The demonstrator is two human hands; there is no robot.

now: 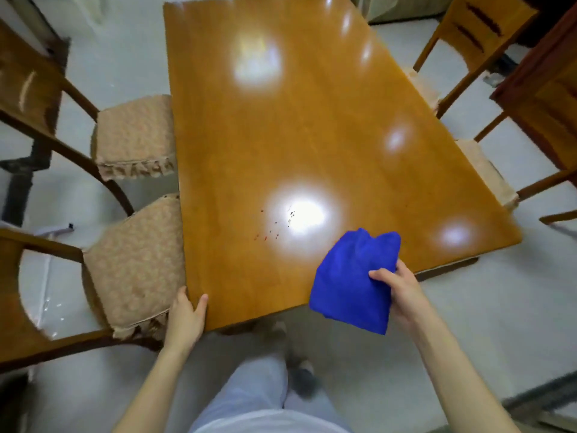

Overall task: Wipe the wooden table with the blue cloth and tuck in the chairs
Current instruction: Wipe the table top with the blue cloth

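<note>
The glossy wooden table (312, 126) fills the middle of the head view, with small red and dark crumbs (274, 228) near its front part. My right hand (396, 292) holds a folded blue cloth (352, 282) over the table's near right edge. My left hand (187, 314) rests on the table's near left corner, thumb on top. Two wooden chairs with beige cushions stand on the left, the near one (134, 270) and the far one (134, 135), both pulled out from the table. Two more chairs stand on the right, one far (468, 35) and one near (487, 170).
Pale tiled floor (484, 307) surrounds the table. A dark wooden cabinet (549, 98) stands at the right edge behind the right chairs. My legs in light trousers (259, 389) are in front of the table's near edge.
</note>
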